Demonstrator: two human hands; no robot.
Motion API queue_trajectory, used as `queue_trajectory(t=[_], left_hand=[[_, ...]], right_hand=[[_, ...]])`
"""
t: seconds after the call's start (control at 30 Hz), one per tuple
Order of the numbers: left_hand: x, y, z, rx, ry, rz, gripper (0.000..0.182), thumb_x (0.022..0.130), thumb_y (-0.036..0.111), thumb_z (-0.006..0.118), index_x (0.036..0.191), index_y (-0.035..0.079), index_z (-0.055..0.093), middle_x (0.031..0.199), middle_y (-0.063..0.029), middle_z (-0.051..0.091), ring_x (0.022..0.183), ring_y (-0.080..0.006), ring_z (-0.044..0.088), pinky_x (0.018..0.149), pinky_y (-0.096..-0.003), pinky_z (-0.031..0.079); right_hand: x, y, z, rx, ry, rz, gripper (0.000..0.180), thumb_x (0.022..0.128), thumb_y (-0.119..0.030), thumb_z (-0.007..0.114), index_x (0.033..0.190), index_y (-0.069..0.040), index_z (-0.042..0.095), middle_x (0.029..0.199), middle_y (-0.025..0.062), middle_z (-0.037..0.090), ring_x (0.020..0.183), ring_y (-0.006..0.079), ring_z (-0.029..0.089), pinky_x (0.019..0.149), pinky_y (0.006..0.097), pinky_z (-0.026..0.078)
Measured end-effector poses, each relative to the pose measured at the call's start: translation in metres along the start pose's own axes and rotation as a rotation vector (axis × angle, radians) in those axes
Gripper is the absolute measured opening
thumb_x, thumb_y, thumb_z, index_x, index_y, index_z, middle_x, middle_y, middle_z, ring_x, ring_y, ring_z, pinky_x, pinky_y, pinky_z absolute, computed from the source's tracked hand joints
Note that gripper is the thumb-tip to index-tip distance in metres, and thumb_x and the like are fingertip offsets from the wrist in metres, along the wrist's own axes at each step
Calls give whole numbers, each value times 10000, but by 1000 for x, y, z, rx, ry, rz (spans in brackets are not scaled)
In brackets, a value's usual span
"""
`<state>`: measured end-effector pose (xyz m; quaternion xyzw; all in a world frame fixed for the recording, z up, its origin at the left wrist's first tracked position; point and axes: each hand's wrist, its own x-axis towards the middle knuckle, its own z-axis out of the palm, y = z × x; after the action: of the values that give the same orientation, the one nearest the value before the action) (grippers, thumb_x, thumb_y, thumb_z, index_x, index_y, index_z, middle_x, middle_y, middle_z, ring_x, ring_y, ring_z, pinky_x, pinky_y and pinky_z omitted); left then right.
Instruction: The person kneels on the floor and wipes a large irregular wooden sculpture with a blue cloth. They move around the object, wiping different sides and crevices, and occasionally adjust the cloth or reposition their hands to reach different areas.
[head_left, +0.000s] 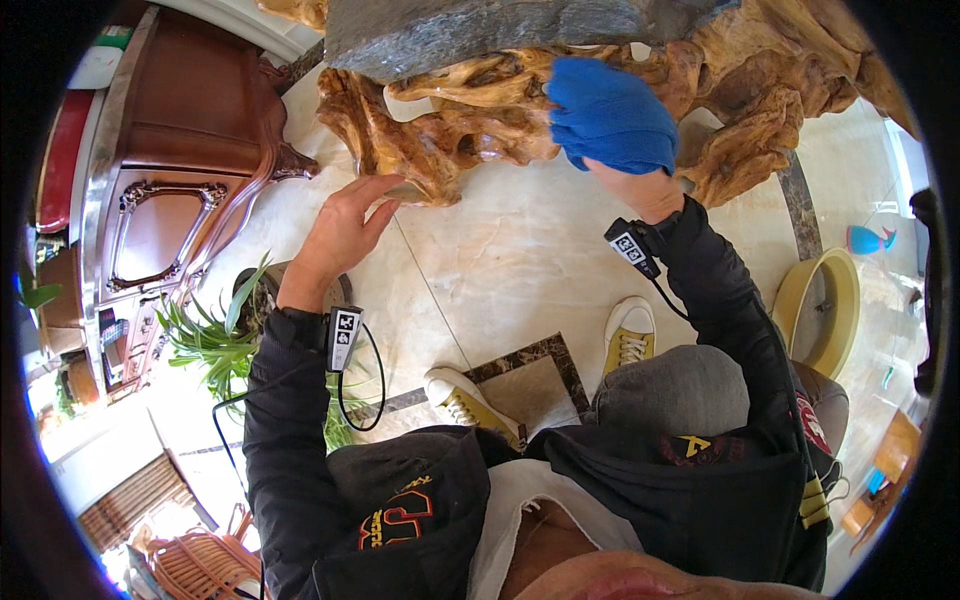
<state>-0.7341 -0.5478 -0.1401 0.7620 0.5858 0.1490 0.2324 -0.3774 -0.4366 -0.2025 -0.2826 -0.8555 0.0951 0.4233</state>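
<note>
My right hand (634, 184) is on a folded blue cloth (611, 116), which hides most of its fingers. The cloth lies over the front of a glossy carved root-wood base (502, 135). To the left, my left hand (341, 232) holds nothing; its thumb and fingers are apart beside the left end of the wood, and whether the fingertips touch it cannot be told. A dark grey stone slab (480, 34) rests above the wood at the top of the view.
A carved wooden cabinet (195, 142) stands at the left, with a potted spider plant (225, 337) near my left forearm. A yellow basin (847, 315) is on the tiled floor at the right. My shoes (630, 330) are below.
</note>
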Motion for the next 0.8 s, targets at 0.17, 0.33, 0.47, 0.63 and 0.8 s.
queue_trajectory(t=[0.17,0.33,0.47,0.63,0.8], left_hand=[[9,-1,10,-7,-56,29,308,948,94,655,1254,50,663,1192,-170,692,1056,-330,682,882,-388,543],[17,-6,14,-38,-22,74,318,948,87,655,1265,56,662,1195,-158,696,1043,-314,690,851,-378,554],[12,-8,16,-84,12,92,313,950,80,656,1262,56,668,1190,-150,706,1044,-277,697,862,-370,558],[9,27,50,-525,-104,-61,419,963,111,664,1370,57,584,1379,-155,607,1105,-245,676,928,-351,550],[29,54,102,-634,-47,148,601,929,191,712,1471,79,478,1515,-162,470,1107,-329,669,977,-418,537]], right_hand=[[70,-25,32,-50,-336,-46,133,846,-191,682,943,-108,716,1014,117,694,973,311,657,860,461,514],[82,-32,46,-106,-122,-180,89,818,-172,664,770,-98,674,897,105,676,887,322,637,783,476,497],[66,-19,46,-161,-140,-151,70,827,-176,666,819,-111,692,919,101,688,897,326,637,815,474,500],[60,-16,37,-129,-320,42,322,840,-148,696,1161,-126,718,1273,97,667,1246,310,573,1075,452,432],[40,-72,25,391,-192,-41,437,853,-206,759,1273,-135,664,1346,120,620,1282,289,556,1114,438,408]])
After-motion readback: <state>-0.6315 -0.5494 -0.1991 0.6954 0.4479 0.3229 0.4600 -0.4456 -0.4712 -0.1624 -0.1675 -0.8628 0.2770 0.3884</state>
